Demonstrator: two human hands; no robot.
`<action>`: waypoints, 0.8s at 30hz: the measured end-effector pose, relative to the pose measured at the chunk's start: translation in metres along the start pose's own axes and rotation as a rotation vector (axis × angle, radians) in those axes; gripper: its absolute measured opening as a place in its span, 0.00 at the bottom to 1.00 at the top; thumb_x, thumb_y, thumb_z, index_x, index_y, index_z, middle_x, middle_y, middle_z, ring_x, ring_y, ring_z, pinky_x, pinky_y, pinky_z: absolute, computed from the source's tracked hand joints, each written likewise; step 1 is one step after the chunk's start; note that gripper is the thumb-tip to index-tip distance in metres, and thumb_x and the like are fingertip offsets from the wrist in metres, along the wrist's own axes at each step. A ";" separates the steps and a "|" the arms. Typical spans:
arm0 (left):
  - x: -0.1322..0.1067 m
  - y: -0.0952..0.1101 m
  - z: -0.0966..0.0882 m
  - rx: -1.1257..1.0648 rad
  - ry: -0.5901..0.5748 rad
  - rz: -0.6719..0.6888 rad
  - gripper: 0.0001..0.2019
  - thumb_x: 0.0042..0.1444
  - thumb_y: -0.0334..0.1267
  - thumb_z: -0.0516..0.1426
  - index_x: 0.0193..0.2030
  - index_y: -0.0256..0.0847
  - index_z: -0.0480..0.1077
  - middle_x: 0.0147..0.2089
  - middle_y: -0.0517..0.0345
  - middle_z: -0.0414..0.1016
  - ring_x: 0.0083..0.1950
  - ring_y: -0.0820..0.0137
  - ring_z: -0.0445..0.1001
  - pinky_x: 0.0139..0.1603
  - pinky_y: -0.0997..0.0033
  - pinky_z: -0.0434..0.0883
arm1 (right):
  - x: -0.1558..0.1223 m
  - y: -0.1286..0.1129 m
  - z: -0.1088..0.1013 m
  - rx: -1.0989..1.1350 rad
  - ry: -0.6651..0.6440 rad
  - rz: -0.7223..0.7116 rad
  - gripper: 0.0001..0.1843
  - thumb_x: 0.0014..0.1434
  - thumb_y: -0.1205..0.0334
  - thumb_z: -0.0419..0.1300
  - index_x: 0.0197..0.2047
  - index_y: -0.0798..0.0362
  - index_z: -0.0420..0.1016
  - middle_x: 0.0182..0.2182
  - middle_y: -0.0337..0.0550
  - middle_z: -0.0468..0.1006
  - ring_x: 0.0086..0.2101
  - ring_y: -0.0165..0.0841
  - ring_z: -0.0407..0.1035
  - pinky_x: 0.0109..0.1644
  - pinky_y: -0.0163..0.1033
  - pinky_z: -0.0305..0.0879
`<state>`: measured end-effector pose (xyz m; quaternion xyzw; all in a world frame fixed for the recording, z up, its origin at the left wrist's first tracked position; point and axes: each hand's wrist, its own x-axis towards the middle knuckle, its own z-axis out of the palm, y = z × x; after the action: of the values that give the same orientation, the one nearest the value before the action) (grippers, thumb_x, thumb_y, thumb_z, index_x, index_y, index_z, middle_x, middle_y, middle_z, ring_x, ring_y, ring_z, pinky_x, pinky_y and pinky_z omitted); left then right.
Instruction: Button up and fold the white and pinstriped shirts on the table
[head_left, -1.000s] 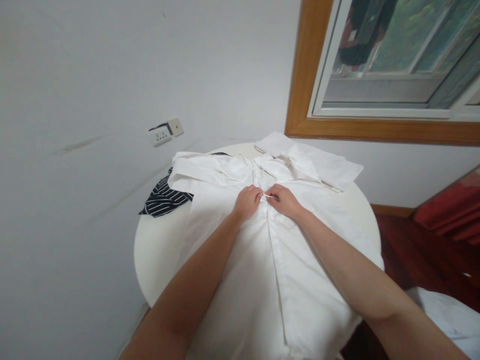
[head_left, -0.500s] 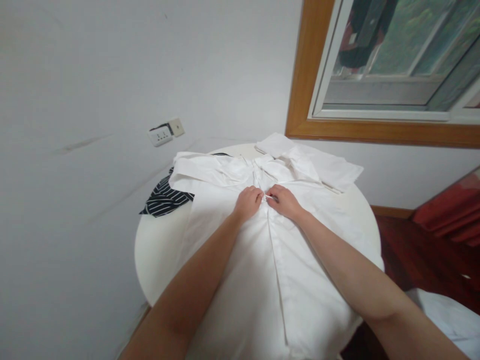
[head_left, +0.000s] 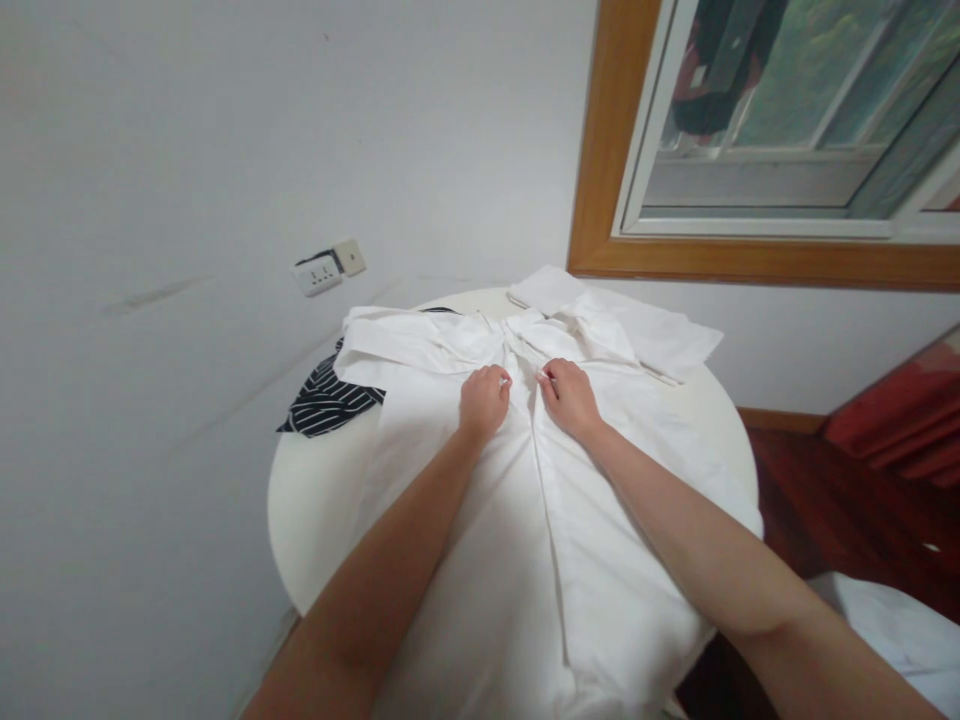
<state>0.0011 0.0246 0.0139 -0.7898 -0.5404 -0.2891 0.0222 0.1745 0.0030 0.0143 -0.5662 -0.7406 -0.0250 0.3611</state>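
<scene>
A long white coat (head_left: 465, 560) lies spread over a round table, its front opening running down the middle towards me. Its sleeves are folded across the top near the collar. My left hand (head_left: 485, 402) is closed in a pinch on the left edge of the opening, just below the collar. Across a small gap, my right hand (head_left: 568, 395) pinches the other front edge between thumb and fingers. The fabric between the two hands is parted and creased. Whatever fastening lies at the fingertips is too small to make out.
The white round table (head_left: 311, 510) stands against the wall. Black cloth with white stripes (head_left: 330, 395) lies at its left, partly under the coat. A wall socket (head_left: 319, 274), wood-framed window (head_left: 600, 255), red curtain (head_left: 900, 415) and white cloth (head_left: 892, 635) at lower right surround it.
My hands have moved apart from nearly touching: the left one went left, the right one slightly up. The front edges of the coat are now parted between them.
</scene>
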 end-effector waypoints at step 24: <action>-0.014 0.009 0.003 -0.555 -0.230 0.148 0.12 0.62 0.34 0.49 0.47 0.40 0.71 0.46 0.54 0.78 0.49 0.67 0.74 0.54 0.66 0.70 | 0.038 0.015 0.017 0.020 0.055 0.170 0.15 0.70 0.53 0.39 0.47 0.52 0.60 0.33 0.45 0.73 0.32 0.38 0.69 0.34 0.37 0.55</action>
<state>0.0062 0.0102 0.0069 -0.8305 -0.3810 -0.3319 -0.2345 0.1746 0.0465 0.0175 -0.6223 -0.6799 -0.0025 0.3878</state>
